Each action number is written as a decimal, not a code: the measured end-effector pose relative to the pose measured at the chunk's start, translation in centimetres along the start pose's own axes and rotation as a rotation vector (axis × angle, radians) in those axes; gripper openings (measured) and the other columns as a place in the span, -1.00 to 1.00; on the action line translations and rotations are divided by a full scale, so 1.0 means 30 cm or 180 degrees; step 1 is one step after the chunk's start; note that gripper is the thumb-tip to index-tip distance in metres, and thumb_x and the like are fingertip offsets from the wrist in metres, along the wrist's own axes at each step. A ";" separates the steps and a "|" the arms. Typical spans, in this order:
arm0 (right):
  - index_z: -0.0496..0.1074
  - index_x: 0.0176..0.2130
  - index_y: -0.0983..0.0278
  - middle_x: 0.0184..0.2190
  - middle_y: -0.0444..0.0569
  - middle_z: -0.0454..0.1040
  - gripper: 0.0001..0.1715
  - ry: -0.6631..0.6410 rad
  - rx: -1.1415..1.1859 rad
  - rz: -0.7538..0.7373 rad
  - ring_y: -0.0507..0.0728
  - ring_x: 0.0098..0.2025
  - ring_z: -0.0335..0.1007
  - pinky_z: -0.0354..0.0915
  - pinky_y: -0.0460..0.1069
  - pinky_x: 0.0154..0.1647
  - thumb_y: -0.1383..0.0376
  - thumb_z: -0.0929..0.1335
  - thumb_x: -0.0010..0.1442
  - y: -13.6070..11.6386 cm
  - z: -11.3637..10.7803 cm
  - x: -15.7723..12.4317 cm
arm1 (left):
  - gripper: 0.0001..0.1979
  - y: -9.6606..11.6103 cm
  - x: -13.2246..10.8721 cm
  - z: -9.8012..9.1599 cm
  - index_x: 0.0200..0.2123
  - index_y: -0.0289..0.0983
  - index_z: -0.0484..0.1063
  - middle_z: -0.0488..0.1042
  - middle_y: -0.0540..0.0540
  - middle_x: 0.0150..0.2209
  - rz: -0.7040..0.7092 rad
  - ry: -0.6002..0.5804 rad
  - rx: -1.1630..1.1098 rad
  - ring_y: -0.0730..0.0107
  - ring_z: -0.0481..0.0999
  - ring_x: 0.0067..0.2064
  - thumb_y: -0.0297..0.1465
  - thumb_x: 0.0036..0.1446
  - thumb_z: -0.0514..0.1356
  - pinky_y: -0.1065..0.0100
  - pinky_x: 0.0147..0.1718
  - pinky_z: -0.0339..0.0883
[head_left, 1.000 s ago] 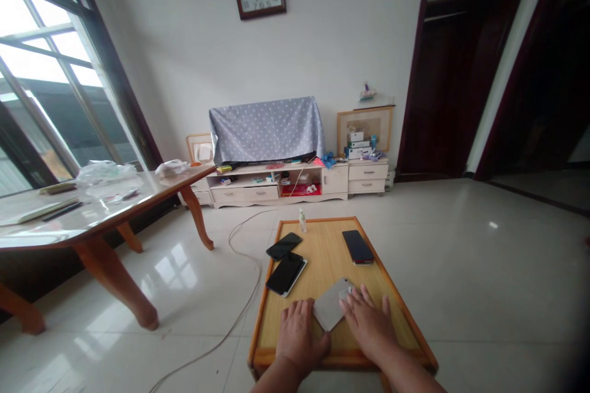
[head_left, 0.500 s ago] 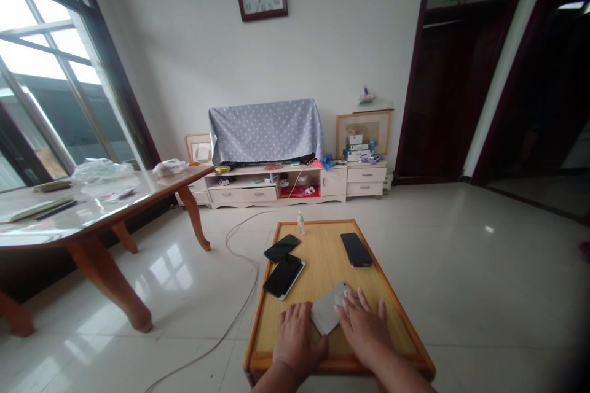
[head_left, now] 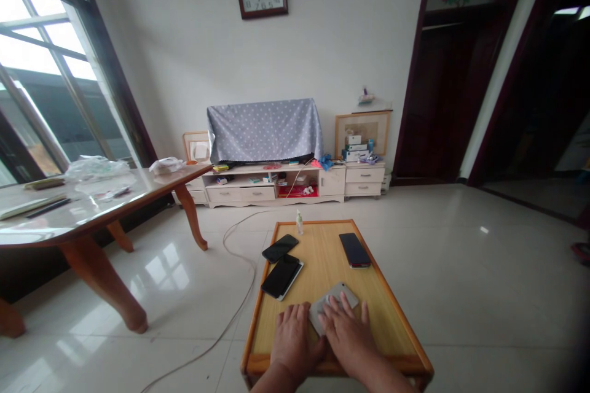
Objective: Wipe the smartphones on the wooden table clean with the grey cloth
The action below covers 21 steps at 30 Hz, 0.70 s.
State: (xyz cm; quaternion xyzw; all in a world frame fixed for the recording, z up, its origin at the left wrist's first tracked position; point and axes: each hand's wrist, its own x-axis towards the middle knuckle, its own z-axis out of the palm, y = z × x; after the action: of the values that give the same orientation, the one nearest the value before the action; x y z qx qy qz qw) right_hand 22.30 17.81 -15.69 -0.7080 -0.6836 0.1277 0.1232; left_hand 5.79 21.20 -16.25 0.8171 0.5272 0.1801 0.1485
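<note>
A silver-grey phone (head_left: 345,296) lies back up and slanted near the front of a small wooden table (head_left: 322,245). At its left edge my left hand (head_left: 294,334) is closed on it, fingers along the side and thumb by the lower corner. My right hand (head_left: 345,325) lies across the back of the phone, its fingertips pressing down a small white wipe (head_left: 328,299) that they mostly cover. Farther up the table, on the left, a black phone (head_left: 280,248) lies near a stack of dark-screened phones (head_left: 281,277). On the right rests another dark phone (head_left: 354,250).
A small clear spray bottle (head_left: 299,223) stands at the table's far edge. To the left is a larger table (head_left: 110,209) with plastic bags. A cable (head_left: 249,295) runs over the tiled floor. A low cabinet (head_left: 242,194) lines the back wall.
My right hand has slid left and a little toward me across the phone's back, taking the white wipe with it. The left hand stays at the phone's edge.
</note>
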 end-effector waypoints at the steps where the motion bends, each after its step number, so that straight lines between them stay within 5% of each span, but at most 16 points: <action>1: 0.25 0.32 -0.01 0.36 -0.13 0.17 -0.31 -0.0026 0.0072 -0.0184 0.32 0.46 -0.23 -0.50 0.50 0.35 -0.08 -0.06 0.44 -0.021 0.011 -0.012 | -0.53 -0.001 0.001 0.001 0.06 -0.17 0.37 0.47 -0.13 0.00 -0.0009 -0.0008 -0.0008 0.10 0.33 0.08 -0.21 0.06 0.15 0.19 0.08 0.05; 4: 0.23 0.32 -0.05 0.35 -0.15 0.20 -0.33 -0.0027 0.0180 -0.0385 0.30 0.46 -0.21 -0.49 0.48 0.36 -0.06 -0.07 0.45 -0.047 0.019 -0.014 | -0.55 -0.001 0.000 0.001 0.06 -0.16 0.37 0.48 -0.12 0.00 -0.0041 -0.0012 -0.0040 0.12 0.34 0.08 -0.26 0.07 0.12 0.20 0.08 0.05; 9: 0.27 0.30 0.03 0.37 -0.13 0.14 -0.32 0.0118 0.0000 0.0252 0.38 0.46 -0.21 -0.44 0.56 0.31 -0.06 -0.04 0.44 0.006 -0.018 0.053 | -0.42 0.000 0.000 -0.004 0.07 -0.19 0.36 0.46 -0.15 0.03 -0.0026 0.0060 -0.0083 0.07 0.32 0.10 -0.16 -0.06 0.24 0.18 0.12 0.05; 16: 0.16 0.34 -0.11 0.33 -0.18 0.23 -0.39 -0.0084 0.0319 -0.0579 0.25 0.44 -0.10 -0.53 0.45 0.37 0.11 -0.08 0.47 -0.074 0.046 0.011 | -0.42 -0.012 0.009 0.003 0.22 -0.20 0.26 0.42 -0.18 0.16 -0.0165 -0.0140 -0.0011 0.12 0.32 0.17 -0.23 0.11 0.08 0.20 0.16 0.02; 21: 0.29 0.29 -0.02 0.35 -0.14 0.19 -0.37 -0.0063 0.0094 -0.0150 0.31 0.45 -0.17 -0.55 0.49 0.34 0.13 -0.05 0.46 -0.054 0.019 0.051 | -0.29 -0.008 0.010 -0.001 0.28 -0.23 0.20 0.39 -0.20 0.20 -0.0202 -0.0177 0.0142 0.08 0.29 0.21 -0.15 0.05 0.12 0.20 0.20 0.00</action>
State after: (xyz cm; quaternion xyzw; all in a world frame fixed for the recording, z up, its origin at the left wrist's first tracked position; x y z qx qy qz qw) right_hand 20.64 19.38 -15.66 -0.6885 -0.6993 0.1418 0.1299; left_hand 5.71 21.55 -16.30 0.8077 0.5524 0.1408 0.1504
